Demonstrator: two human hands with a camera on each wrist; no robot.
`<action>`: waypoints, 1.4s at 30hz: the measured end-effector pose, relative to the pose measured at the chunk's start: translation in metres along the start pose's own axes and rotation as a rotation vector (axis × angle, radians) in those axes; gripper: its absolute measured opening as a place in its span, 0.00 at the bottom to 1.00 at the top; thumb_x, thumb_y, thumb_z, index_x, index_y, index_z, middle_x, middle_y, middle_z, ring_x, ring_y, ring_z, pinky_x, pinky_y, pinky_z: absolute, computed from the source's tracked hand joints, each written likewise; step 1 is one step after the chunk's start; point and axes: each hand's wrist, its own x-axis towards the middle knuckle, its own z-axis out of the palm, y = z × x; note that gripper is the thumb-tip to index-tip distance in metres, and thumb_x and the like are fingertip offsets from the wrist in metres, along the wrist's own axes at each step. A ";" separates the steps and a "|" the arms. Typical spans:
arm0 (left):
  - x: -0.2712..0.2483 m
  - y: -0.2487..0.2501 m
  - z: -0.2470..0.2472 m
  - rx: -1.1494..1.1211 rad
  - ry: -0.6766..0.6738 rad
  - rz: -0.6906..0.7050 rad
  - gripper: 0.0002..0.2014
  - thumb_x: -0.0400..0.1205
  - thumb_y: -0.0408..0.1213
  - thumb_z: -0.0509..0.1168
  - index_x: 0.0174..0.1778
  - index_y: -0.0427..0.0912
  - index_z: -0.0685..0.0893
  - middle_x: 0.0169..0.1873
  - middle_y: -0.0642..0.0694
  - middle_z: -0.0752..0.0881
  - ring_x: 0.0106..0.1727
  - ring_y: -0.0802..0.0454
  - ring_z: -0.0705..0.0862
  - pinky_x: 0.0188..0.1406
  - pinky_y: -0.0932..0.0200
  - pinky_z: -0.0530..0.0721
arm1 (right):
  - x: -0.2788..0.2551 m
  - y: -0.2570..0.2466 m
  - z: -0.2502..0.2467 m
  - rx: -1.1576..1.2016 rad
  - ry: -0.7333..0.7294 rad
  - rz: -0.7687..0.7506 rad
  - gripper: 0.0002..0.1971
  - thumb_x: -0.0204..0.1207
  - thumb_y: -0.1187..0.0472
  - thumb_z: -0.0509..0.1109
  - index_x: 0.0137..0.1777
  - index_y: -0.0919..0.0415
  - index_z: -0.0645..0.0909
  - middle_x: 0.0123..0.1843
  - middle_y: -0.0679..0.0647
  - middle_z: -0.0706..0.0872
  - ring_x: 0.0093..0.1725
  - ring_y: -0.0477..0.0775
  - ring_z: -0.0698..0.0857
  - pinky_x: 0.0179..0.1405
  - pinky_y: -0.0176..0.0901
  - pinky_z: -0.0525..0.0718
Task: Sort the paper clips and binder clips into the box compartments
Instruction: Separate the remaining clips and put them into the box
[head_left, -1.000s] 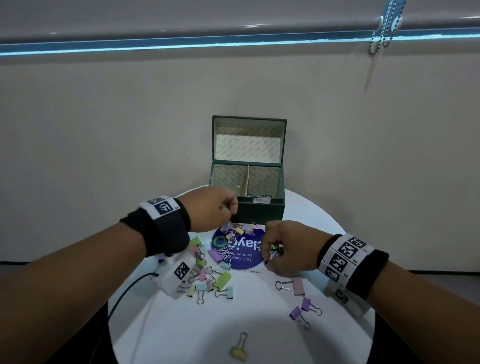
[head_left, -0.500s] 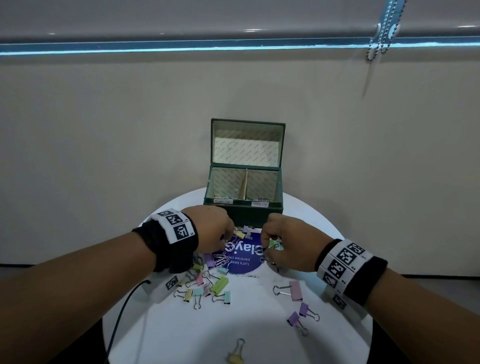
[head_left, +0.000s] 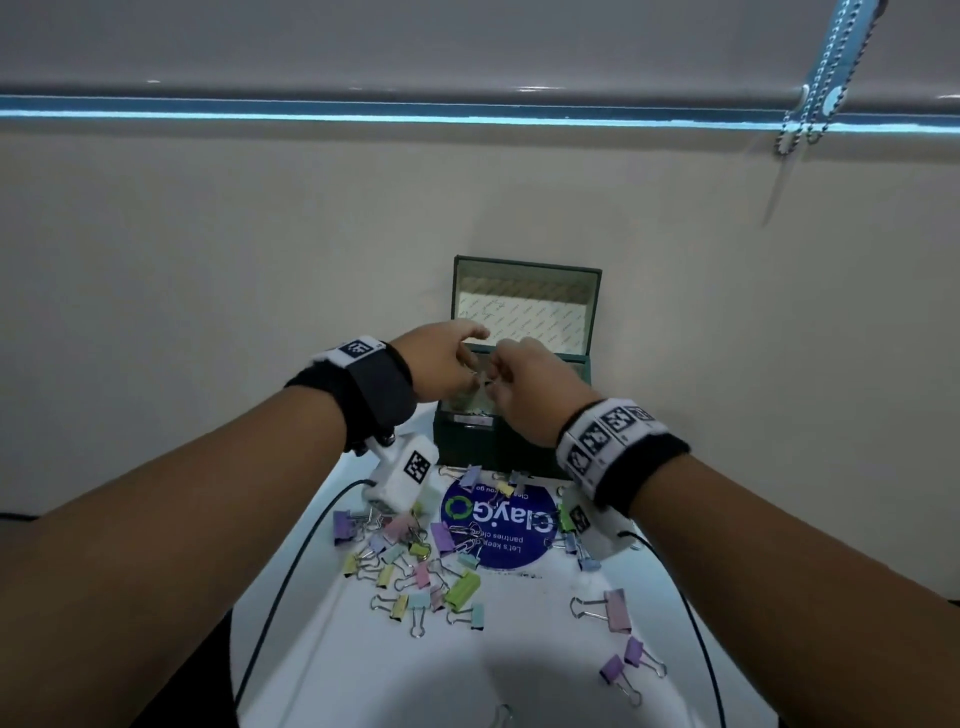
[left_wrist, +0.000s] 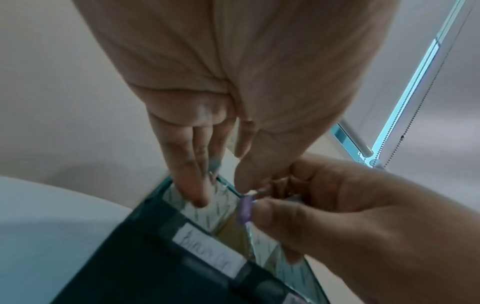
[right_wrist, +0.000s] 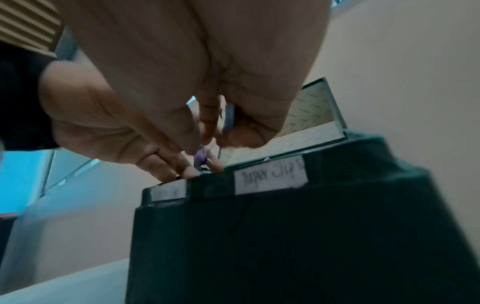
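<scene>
Both hands are up over the open green box (head_left: 470, 434) at the back of the round white table (head_left: 332, 670). The right hand (head_left: 535, 397) pinches a small purple clip (left_wrist: 245, 209) between its thumb and fingers, right above the middle wall of the box. The left hand (head_left: 441, 366) is loose, with straight fingers (left_wrist: 192, 181) pointing down into the left part of the box and holding nothing. The 2 hands almost touch.

The box has 2 white labels on its front. The right label (right_wrist: 270, 178) reads "Paper Clips". The left label (right_wrist: 168, 192) is too blurry to read.

Many colored clips (head_left: 415, 566) lie in a heap on the table in front of the box, some on a round blue sticker (head_left: 511, 530). A pink clip (head_left: 615, 610) and 2 purple clips (head_left: 626, 660) lie apart on the right.
</scene>
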 end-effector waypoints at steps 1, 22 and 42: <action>0.001 -0.002 -0.001 0.000 -0.008 -0.007 0.36 0.78 0.30 0.71 0.82 0.48 0.67 0.62 0.46 0.86 0.54 0.49 0.87 0.54 0.54 0.87 | 0.005 -0.003 0.002 -0.023 -0.037 0.018 0.16 0.81 0.57 0.70 0.67 0.52 0.75 0.63 0.55 0.79 0.57 0.55 0.83 0.59 0.47 0.83; -0.075 -0.025 0.057 0.645 -0.337 0.340 0.22 0.86 0.44 0.61 0.78 0.57 0.75 0.78 0.56 0.73 0.74 0.50 0.73 0.72 0.48 0.76 | -0.066 0.013 0.029 -0.475 -0.476 -0.121 0.16 0.77 0.60 0.74 0.64 0.53 0.79 0.61 0.54 0.81 0.57 0.56 0.84 0.55 0.49 0.86; -0.100 -0.009 0.056 0.664 -0.410 0.429 0.20 0.80 0.47 0.70 0.67 0.70 0.81 0.59 0.57 0.76 0.61 0.53 0.70 0.58 0.51 0.79 | -0.073 0.020 0.001 0.883 -0.304 0.415 0.04 0.80 0.64 0.66 0.45 0.63 0.79 0.35 0.55 0.81 0.28 0.51 0.79 0.25 0.39 0.75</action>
